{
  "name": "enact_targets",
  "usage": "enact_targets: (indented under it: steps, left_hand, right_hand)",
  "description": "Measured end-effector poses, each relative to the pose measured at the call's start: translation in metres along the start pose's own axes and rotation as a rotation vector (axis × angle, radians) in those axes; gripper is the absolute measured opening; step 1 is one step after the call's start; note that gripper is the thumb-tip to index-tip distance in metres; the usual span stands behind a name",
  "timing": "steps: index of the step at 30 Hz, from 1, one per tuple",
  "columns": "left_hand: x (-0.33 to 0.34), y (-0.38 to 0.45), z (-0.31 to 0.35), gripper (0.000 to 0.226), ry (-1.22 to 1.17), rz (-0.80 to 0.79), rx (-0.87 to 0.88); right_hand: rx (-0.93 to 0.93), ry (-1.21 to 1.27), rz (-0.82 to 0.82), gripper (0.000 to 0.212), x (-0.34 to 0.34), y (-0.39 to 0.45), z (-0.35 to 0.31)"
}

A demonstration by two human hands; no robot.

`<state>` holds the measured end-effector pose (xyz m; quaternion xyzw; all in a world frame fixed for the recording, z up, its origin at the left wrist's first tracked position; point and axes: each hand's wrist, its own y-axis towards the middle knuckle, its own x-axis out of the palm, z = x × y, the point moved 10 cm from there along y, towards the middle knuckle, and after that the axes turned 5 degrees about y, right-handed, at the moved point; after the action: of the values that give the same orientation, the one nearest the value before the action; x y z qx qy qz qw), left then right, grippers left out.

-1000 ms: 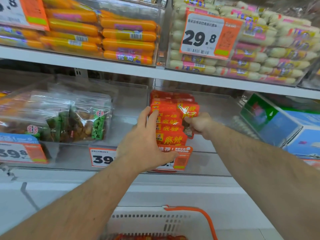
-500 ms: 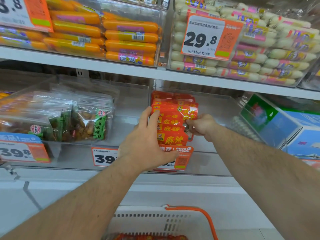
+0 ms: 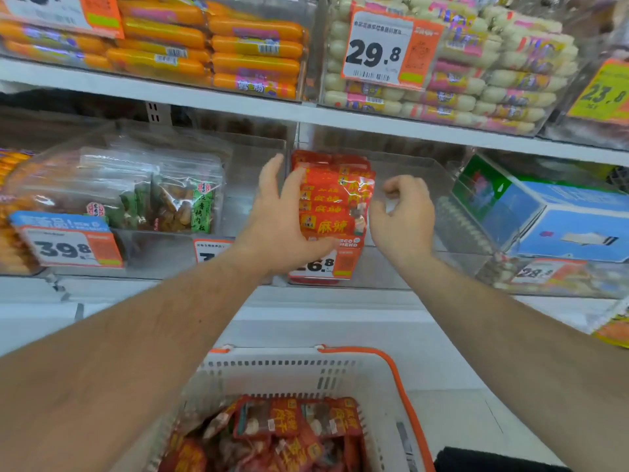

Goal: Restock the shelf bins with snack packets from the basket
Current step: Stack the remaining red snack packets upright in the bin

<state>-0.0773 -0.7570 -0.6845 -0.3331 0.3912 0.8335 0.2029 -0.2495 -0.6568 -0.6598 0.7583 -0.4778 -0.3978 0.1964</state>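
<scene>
The shelf [image 3: 238, 110] runs the whole width above both hands, and its upper level carries clear bins of orange sausages [image 3: 255, 46] above the left hand and pale sausages with pink labels [image 3: 493, 93] above the right hand, with a 29.8 price tag [image 3: 384, 51] hung in front of the pale ones. Below the hands, nearest the person, stands the white basket [image 3: 306, 369] with its orange handle [image 3: 391, 362], and inside it lie loose red snack packets [image 3: 296, 424] in a heap. To the right of the right hand a blue and green carton [image 3: 561, 212] lies tilted in its own clear bin. To the left of the left hand sits a clear bin of transparent bags with green labels [image 3: 183, 206], fronted by a 39.8 price tag [image 3: 68, 247]. Between the two hands, in the middle clear bin [image 3: 408, 172] on the lower level, a stack of red packets [image 3: 333, 199] stands upright in a row, front faces toward the person. The left hand [image 3: 282, 226] lies against the left side of that stack with fingers long and fairly straight, thumb under its front lower corner. The right hand [image 3: 401, 216] hangs just beside the right side of the stack, fingers loosely curled, holding nothing; whether its fingertips touch the wrapper cannot be told. A red price tag [image 3: 326, 264] shows under the left thumb.
</scene>
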Motion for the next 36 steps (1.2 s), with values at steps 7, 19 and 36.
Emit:
enact_targets:
  steps: [7, 19, 36]
  left_hand:
    - [0.036, -0.110, 0.012, 0.054, 0.263, -0.415, 0.213]
    - [0.106, -0.218, -0.054, 0.021, 0.309, -1.119, -0.060]
    - [0.116, -0.211, -0.053, 0.030, 0.287, -1.152, -0.060]
  right_hand:
    - [-0.158, 0.161, -0.216, 0.012, 0.028, -0.109, -0.016]
    - [0.978, -0.161, -1.089, 0.032, 0.132, -0.371, 0.180]
    - [0.807, -0.355, -0.885, 0.017, 0.117, -0.352, 0.188]
